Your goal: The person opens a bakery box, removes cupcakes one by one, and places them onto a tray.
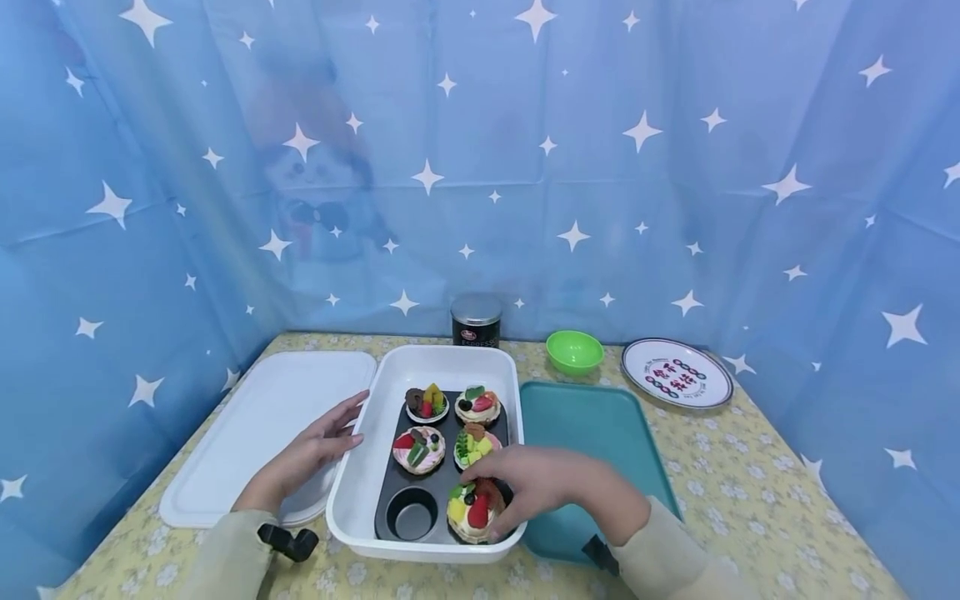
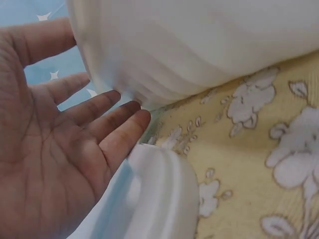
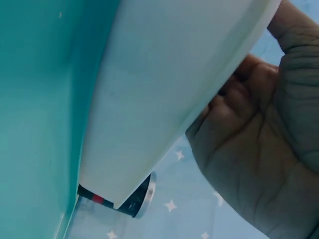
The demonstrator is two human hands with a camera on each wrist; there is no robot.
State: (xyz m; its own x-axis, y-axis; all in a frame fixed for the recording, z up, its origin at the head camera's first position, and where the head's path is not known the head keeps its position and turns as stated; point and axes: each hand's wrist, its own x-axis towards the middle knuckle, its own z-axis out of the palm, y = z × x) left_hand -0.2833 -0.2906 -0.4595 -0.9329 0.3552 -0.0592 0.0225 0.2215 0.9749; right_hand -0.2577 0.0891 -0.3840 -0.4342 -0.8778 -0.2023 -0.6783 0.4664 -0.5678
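A person's right hand (image 1: 536, 487) curls over a fruit-topped tart (image 1: 472, 510) in the near right cup of a dark muffin tin (image 1: 408, 521), its fingers (image 1: 487, 475) clasped around the tart's rim. The tin sits inside a white tub (image 1: 360, 483) on a floral-clothed bench (image 1: 750, 492). The near left cup is bare; four other tarts (image 1: 427, 404) fill the remaining cups. The left hand (image 1: 311, 450) rests with fingers straight and relaxed against the tub's left wall, grasping nothing, over a white lid (image 1: 255, 425). A teal tray (image 1: 600, 433) lies just right of the tub. Judging by the grip, the tart is best lifted straight up by its shell, toppings untouched, while the left hand steadies the tub against sliding.
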